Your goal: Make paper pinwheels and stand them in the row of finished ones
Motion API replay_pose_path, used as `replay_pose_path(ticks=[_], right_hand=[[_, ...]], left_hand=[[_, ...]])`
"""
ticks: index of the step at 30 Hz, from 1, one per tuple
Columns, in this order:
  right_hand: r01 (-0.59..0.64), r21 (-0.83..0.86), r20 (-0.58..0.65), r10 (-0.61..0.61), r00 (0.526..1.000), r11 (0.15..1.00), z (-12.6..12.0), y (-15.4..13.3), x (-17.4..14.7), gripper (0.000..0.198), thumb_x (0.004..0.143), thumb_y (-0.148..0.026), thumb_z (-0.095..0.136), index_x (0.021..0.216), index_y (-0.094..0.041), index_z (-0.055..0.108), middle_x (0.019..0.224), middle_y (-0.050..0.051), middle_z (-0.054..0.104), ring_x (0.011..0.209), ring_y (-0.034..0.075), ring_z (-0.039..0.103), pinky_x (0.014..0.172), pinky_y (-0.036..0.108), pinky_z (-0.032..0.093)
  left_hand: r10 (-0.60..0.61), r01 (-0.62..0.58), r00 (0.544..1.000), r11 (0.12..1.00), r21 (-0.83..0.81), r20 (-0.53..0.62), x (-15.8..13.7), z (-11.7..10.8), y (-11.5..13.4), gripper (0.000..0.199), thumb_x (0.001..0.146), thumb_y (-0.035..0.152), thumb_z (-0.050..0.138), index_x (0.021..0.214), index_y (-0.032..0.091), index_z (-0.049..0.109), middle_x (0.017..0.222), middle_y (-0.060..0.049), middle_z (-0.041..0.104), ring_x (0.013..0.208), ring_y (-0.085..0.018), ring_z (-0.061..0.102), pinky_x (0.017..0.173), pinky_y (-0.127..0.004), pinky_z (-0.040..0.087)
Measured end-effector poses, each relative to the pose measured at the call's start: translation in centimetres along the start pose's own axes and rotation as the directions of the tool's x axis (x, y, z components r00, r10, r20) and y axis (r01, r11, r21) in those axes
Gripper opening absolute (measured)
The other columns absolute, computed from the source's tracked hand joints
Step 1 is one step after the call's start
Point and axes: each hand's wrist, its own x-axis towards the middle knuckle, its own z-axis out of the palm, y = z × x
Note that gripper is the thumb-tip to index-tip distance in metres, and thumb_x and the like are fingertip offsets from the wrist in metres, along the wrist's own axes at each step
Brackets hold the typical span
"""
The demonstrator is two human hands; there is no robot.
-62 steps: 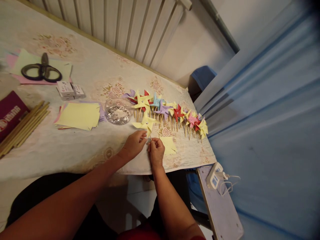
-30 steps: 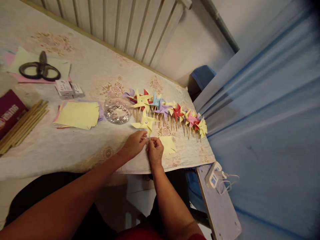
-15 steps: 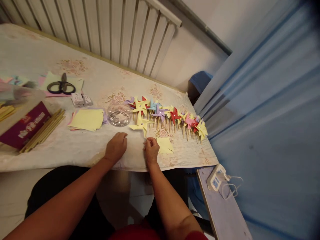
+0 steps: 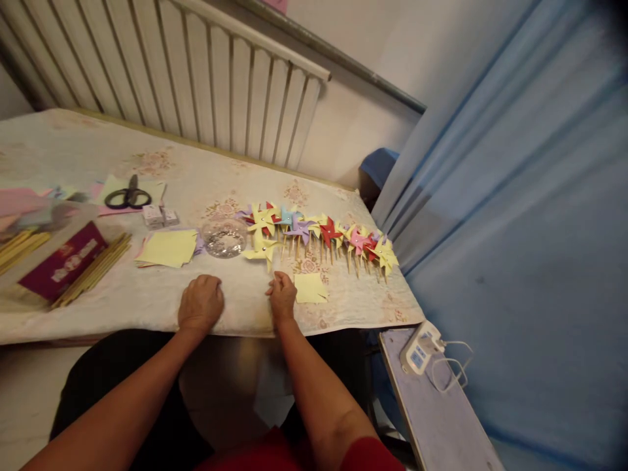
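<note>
My right hand [image 4: 283, 297] rests by the table's front edge, its thumb and fingertips pinched together. Whatever it holds, if anything, is too small to make out. Just beyond those fingertips lies a yellow paper pinwheel [image 4: 262, 250]. To the right of that hand is a yellow paper square [image 4: 310, 288] with slits cut at its corners. My left hand [image 4: 201, 304] is curled on the cloth, back upward, its palm hidden. Beyond it, a clear round dish [image 4: 224, 239] contains small shiny metal pieces. A row of coloured paper pinwheels on sticks [image 4: 330, 231] stretches to the right.
Left of the dish lies a stack of coloured paper [image 4: 169, 248]. Farther back are black-handled scissors [image 4: 128, 196] and small white boxes [image 4: 160, 216]. A purple-labelled package [image 4: 63, 261] and thin sticks [image 4: 93, 271] occupy the left. A power strip [image 4: 422, 347] sits at right.
The view has shifted slightly. My left hand has moved left and toward me, away from the dish and the near pinwheel. My right hand keeps its place beside the yellow pinwheel.
</note>
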Motion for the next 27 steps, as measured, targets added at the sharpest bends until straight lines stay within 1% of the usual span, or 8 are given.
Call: replay_pose_path(ticks=[4, 6, 11, 14, 17, 19, 22, 27], right_hand=[[-0.03, 0.014, 0.039, 0.029, 0.999, 0.999, 0.2, 0.3, 0.2, 0.02, 0.079, -0.015, 0.047, 0.088, -0.02, 0.065, 0.068, -0.005, 0.062, 0.047, 0.009, 0.058, 0.043, 0.018, 0.042], [-0.028, 0.021, 0.03, 0.027, 0.999, 0.999, 0.3, 0.5, 0.2, 0.018, 0.079, -0.015, 0.047, 0.085, -0.02, 0.063, 0.068, -0.005, 0.061, 0.047, 0.009, 0.058, 0.042, 0.018, 0.041], [0.021, -0.018, 0.005, -0.021, 1.0, 1.0, 0.6, 0.7, 0.1, 0.015, 0.081, -0.015, 0.048, 0.081, -0.021, 0.062, 0.061, -0.006, 0.058, 0.047, 0.01, 0.056, 0.05, 0.02, 0.045], [0.062, -0.063, -0.006, -0.063, 0.998, 0.996, 0.5, 0.7, 0.1, 0.014, 0.082, -0.015, 0.049, 0.079, -0.022, 0.062, 0.058, -0.006, 0.055, 0.055, 0.013, 0.057, 0.06, 0.023, 0.047], [0.16, -0.147, -0.035, -0.167, 0.985, 0.976, 0.2, 0.4, 0.1, 0.013, 0.081, -0.014, 0.054, 0.075, -0.022, 0.062, 0.068, -0.002, 0.058, 0.069, 0.016, 0.058, 0.072, 0.027, 0.048], [0.208, -0.18, -0.031, -0.217, 0.976, 0.961, 0.1, 0.1, 0.0, 0.013, 0.08, -0.012, 0.055, 0.074, -0.022, 0.063, 0.076, 0.001, 0.06, 0.076, 0.017, 0.058, 0.076, 0.028, 0.047], [0.22, -0.159, 0.007, -0.222, 0.975, 0.963, -0.1, -0.3, -0.1, 0.015, 0.079, -0.01, 0.057, 0.072, -0.022, 0.063, 0.08, 0.001, 0.06, 0.078, 0.016, 0.057, 0.076, 0.027, 0.047], [0.194, -0.119, 0.041, -0.19, 0.981, 0.974, -0.5, -1.4, -1.0, 0.016, 0.079, -0.01, 0.059, 0.07, -0.021, 0.064, 0.076, -0.001, 0.06, 0.075, 0.015, 0.057, 0.072, 0.026, 0.046]], left_hand=[[-0.01, 0.009, 1.0, 0.997, 0.079, 0.009, 0.2, 0.1, 0.1, 0.032, 0.092, 0.024, 0.037, 0.103, 0.013, 0.066, 0.102, -0.016, 0.064, 0.1, -0.03, 0.057, 0.084, -0.039, 0.042], [-0.001, 0.0, 1.0, 0.995, 0.102, 0.017, 0.2, -0.1, 0.2, 0.032, 0.092, 0.024, 0.037, 0.103, 0.013, 0.066, 0.102, -0.016, 0.064, 0.1, -0.03, 0.057, 0.084, -0.039, 0.042], [0.016, -0.02, 1.0, 0.99, 0.143, 0.025, 0.3, -0.5, 0.5, 0.033, 0.092, 0.023, 0.036, 0.101, 0.013, 0.066, 0.101, -0.016, 0.063, 0.098, -0.031, 0.058, 0.084, -0.04, 0.043], [0.025, -0.027, 1.0, 0.987, 0.157, 0.011, 0.3, -0.4, 0.4, 0.033, 0.092, 0.023, 0.036, 0.102, 0.013, 0.066, 0.1, -0.016, 0.063, 0.097, -0.031, 0.058, 0.083, -0.041, 0.044], [0.044, -0.044, 0.999, 0.986, 0.161, -0.001, 0.4, -0.1, 0.2, 0.033, 0.092, 0.024, 0.036, 0.103, 0.013, 0.066, 0.099, -0.016, 0.063, 0.096, -0.032, 0.058, 0.082, -0.041, 0.045], [0.061, -0.06, 0.998, 0.985, 0.162, -0.002, 0.4, 0.0, 0.1, 0.033, 0.091, 0.024, 0.036, 0.102, 0.013, 0.066, 0.099, -0.017, 0.063, 0.095, -0.032, 0.058, 0.081, -0.042, 0.045], [0.067, -0.067, 0.998, 0.983, 0.172, 0.0, 0.6, 0.1, 0.0, 0.034, 0.091, 0.024, 0.037, 0.1, 0.012, 0.067, 0.097, -0.018, 0.063, 0.093, -0.033, 0.058, 0.08, -0.042, 0.045], [0.061, -0.064, 0.998, 0.978, 0.199, 0.023, 0.8, 0.1, 0.0, 0.033, 0.093, 0.024, 0.035, 0.1, 0.012, 0.066, 0.1, -0.017, 0.063, 0.094, -0.032, 0.057, 0.08, -0.042, 0.044]])
